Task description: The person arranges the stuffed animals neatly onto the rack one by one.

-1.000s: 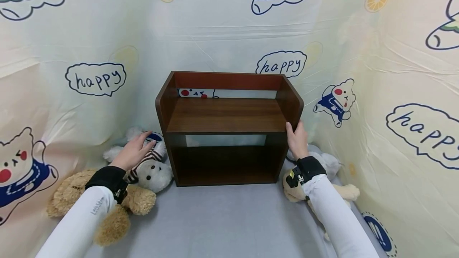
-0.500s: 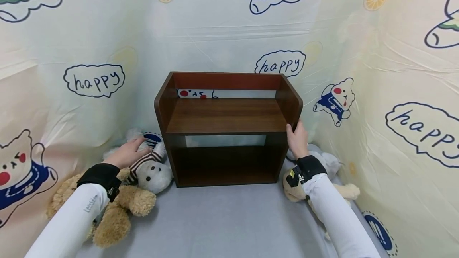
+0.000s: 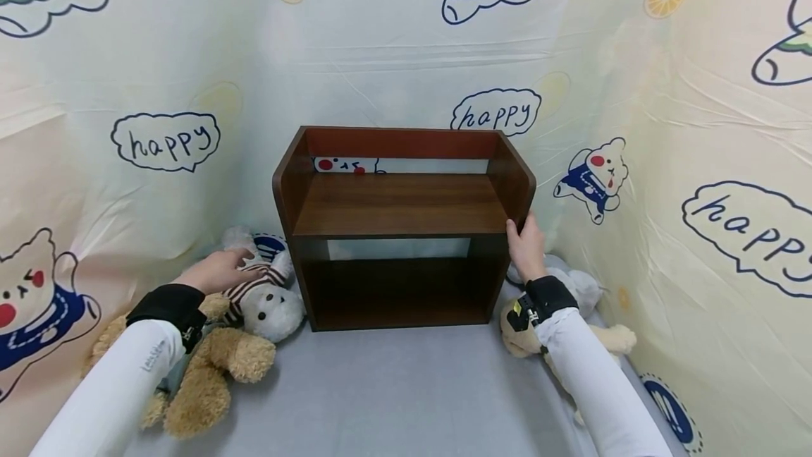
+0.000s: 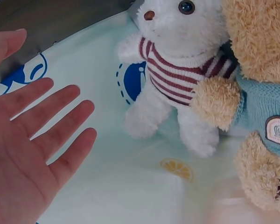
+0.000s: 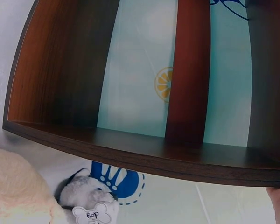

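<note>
A dark brown two-tier wooden shelf [image 3: 400, 206] stands upright on the grey surface against the back curtain. My right hand [image 3: 526, 249] grips its right side panel, thumb at the front edge and fingers on the outer side. In the right wrist view only a bit of that hand [image 5: 279, 201] shows under the panel. My left hand [image 3: 216, 270] hovers left of the shelf near a white plush toy [image 3: 271, 312] in a striped sweater. The left wrist view shows its fingers [image 4: 60, 107] spread, holding nothing, apart from the toys. Beside the white plush lies a curly brown teddy bear [image 3: 203, 393].
On the right, a beige plush [image 3: 517, 340] and a grey plush [image 3: 580, 291] lie partly under my right forearm. A printed curtain [image 3: 380, 55] encloses the back and sides. The grey surface [image 3: 380, 393] extends in front of the shelf.
My left hand has moved left and slightly down, away from the shelf, over the plush toys. The right hand and the shelf stay in place.
</note>
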Demonstrator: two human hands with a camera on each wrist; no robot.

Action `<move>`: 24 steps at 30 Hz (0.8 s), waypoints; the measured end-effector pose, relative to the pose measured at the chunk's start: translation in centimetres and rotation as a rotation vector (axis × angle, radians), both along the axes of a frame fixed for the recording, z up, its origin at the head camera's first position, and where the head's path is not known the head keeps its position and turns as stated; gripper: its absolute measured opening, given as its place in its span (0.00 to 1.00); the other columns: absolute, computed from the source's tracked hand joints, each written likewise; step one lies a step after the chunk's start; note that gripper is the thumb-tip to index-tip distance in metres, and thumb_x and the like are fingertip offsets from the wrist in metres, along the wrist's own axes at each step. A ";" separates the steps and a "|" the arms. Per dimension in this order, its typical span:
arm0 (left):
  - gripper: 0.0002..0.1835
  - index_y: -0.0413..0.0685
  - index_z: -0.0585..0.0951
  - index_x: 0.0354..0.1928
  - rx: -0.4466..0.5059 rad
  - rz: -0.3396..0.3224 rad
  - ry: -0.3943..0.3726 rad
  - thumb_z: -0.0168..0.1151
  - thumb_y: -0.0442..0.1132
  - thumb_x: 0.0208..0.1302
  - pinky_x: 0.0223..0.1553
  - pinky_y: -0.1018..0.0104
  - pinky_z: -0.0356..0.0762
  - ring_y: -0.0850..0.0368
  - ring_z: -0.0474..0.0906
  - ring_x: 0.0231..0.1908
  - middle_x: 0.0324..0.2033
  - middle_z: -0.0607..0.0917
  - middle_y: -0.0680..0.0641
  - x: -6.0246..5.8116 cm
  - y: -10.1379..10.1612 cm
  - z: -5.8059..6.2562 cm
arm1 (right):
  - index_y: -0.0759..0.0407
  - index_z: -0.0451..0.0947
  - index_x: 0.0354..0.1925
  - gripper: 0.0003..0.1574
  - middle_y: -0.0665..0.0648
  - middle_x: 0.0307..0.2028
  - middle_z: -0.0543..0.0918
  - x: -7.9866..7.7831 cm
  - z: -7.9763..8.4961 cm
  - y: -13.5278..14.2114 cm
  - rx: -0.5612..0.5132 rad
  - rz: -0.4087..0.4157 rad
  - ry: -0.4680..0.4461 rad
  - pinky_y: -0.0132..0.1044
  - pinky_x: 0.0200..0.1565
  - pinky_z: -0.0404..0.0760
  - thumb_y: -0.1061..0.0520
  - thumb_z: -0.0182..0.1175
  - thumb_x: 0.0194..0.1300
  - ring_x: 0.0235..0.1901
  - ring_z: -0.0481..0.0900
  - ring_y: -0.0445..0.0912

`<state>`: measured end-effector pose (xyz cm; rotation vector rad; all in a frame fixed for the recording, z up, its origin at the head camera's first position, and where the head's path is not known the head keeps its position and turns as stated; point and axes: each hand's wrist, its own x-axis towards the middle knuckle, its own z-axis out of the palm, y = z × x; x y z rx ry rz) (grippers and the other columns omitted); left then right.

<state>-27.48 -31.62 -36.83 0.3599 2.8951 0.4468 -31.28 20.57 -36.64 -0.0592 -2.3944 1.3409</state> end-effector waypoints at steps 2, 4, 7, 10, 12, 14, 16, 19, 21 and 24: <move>0.31 0.28 0.68 0.54 -0.002 -0.005 -0.013 0.54 0.51 0.62 0.40 0.46 0.73 0.34 0.73 0.45 0.44 0.76 0.27 0.1 -0.1 0.2 | 0.67 0.57 0.61 0.26 0.69 0.57 0.68 0.0 0.0 0.0 0.003 0.001 0.002 0.51 0.54 0.67 0.55 0.45 0.69 0.55 0.68 0.58; 0.29 0.27 0.70 0.52 -0.006 -0.012 -0.017 0.55 0.49 0.61 0.40 0.46 0.73 0.35 0.74 0.43 0.43 0.76 0.28 0.2 -0.2 0.4 | 0.66 0.57 0.61 0.26 0.68 0.57 0.68 0.0 0.0 0.0 0.001 0.000 0.003 0.51 0.54 0.67 0.54 0.45 0.69 0.54 0.68 0.58; 0.28 0.26 0.71 0.49 -0.021 -0.016 -0.015 0.55 0.48 0.61 0.40 0.46 0.73 0.36 0.74 0.43 0.43 0.77 0.28 0.4 -0.3 0.5 | 0.66 0.57 0.61 0.26 0.68 0.58 0.68 0.0 0.1 0.0 -0.002 0.001 -0.009 0.51 0.55 0.67 0.55 0.45 0.69 0.55 0.68 0.58; 0.27 0.25 0.73 0.47 -0.041 -0.017 -0.006 0.55 0.47 0.60 0.41 0.46 0.73 0.36 0.74 0.42 0.42 0.77 0.29 0.6 -0.4 0.6 | 0.67 0.57 0.61 0.26 0.69 0.57 0.68 0.0 0.2 0.0 -0.001 0.006 -0.019 0.51 0.55 0.67 0.55 0.45 0.69 0.55 0.68 0.58; 0.27 0.25 0.73 0.47 -0.045 -0.016 -0.008 0.56 0.47 0.60 0.40 0.47 0.73 0.37 0.74 0.42 0.41 0.78 0.29 0.8 -0.5 0.8 | 0.67 0.57 0.60 0.26 0.69 0.57 0.68 -0.1 0.1 0.1 0.005 0.011 -0.024 0.51 0.55 0.66 0.55 0.45 0.69 0.55 0.68 0.58; 0.27 0.25 0.73 0.46 -0.045 -0.017 -0.012 0.56 0.47 0.60 0.40 0.47 0.73 0.37 0.75 0.41 0.41 0.78 0.30 0.9 -0.7 0.9 | 0.68 0.58 0.60 0.26 0.69 0.57 0.68 -0.1 0.1 0.1 0.011 0.014 -0.024 0.51 0.55 0.67 0.55 0.45 0.69 0.55 0.68 0.58; 0.27 0.25 0.73 0.46 -0.043 -0.013 -0.029 0.56 0.48 0.60 0.40 0.47 0.73 0.38 0.75 0.41 0.41 0.78 0.29 1.0 -0.9 1.0 | 0.68 0.58 0.60 0.25 0.69 0.56 0.69 -0.2 0.0 0.1 0.018 0.014 -0.022 0.50 0.54 0.67 0.55 0.45 0.69 0.54 0.68 0.58; 0.27 0.26 0.73 0.46 -0.057 -0.001 -0.047 0.56 0.48 0.60 0.39 0.48 0.73 0.39 0.75 0.40 0.40 0.78 0.30 1.0 -1.3 0.9 | 0.68 0.59 0.59 0.25 0.69 0.56 0.69 -0.2 0.0 0.2 0.020 0.012 -0.022 0.50 0.53 0.67 0.55 0.45 0.70 0.54 0.69 0.58; 0.27 0.26 0.73 0.46 -0.075 0.013 -0.055 0.56 0.48 0.60 0.38 0.48 0.73 0.39 0.75 0.39 0.40 0.78 0.30 1.0 -1.6 0.8 | 0.68 0.60 0.58 0.24 0.70 0.55 0.70 -0.2 0.0 0.2 0.020 0.010 -0.020 0.51 0.53 0.67 0.55 0.45 0.70 0.53 0.69 0.58; 0.27 0.25 0.73 0.46 -0.098 0.036 -0.053 0.56 0.48 0.60 0.38 0.48 0.73 0.38 0.74 0.40 0.40 0.78 0.29 1.1 -2.0 0.6 | 0.68 0.60 0.58 0.24 0.70 0.55 0.70 -0.1 0.1 0.1 0.013 0.010 -0.016 0.51 0.52 0.68 0.55 0.45 0.70 0.53 0.69 0.58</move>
